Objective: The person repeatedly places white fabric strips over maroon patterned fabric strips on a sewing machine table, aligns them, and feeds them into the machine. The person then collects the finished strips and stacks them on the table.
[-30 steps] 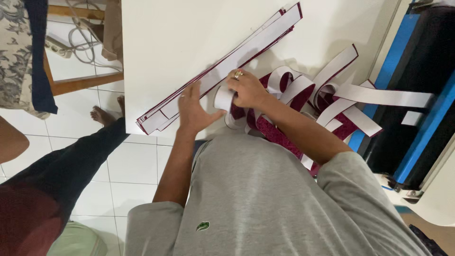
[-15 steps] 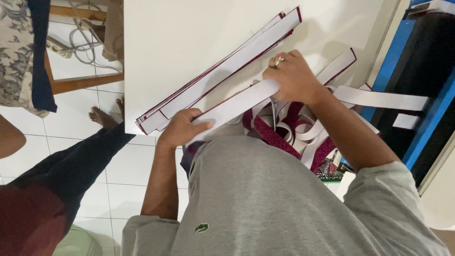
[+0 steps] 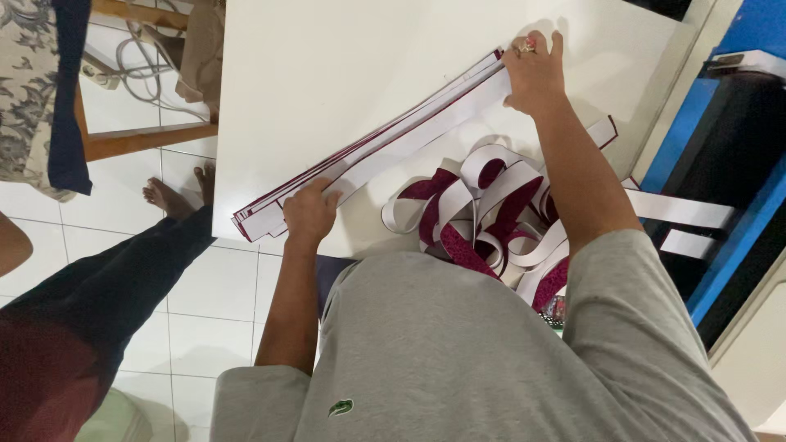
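- The stack (image 3: 385,147) of long white strips with dark red edges lies slantwise across the white table (image 3: 327,57), running from the near left edge up toward the far right.
- The left hand (image 3: 309,214) is closed on the stack's lower end near the table's front edge, fingers curled over the top strip and pressing it down.
- The right hand (image 3: 536,74) grips the stack's upper end, fingers wrapped over the strip ends; a ring (image 3: 524,47) shows on one finger.
- Between the two arms, just beside the stack, a loose heap of curled strips (image 3: 483,213) sits on the table, white on one side and dark red on the other, looping over each other.
- Some of those curls hang over the table's near edge against the person's grey shirt (image 3: 458,352).
- Two flat white strips (image 3: 684,209) stick out to the right of the right arm, toward a blue and black unit (image 3: 737,164).
- On the left, another person's leg in dark trousers (image 3: 98,286) stretches over the white floor tiles (image 3: 213,286), bare foot (image 3: 168,196) just beside the table's corner.
- A wooden frame (image 3: 139,139) and cables (image 3: 135,69) lie further left on the floor.
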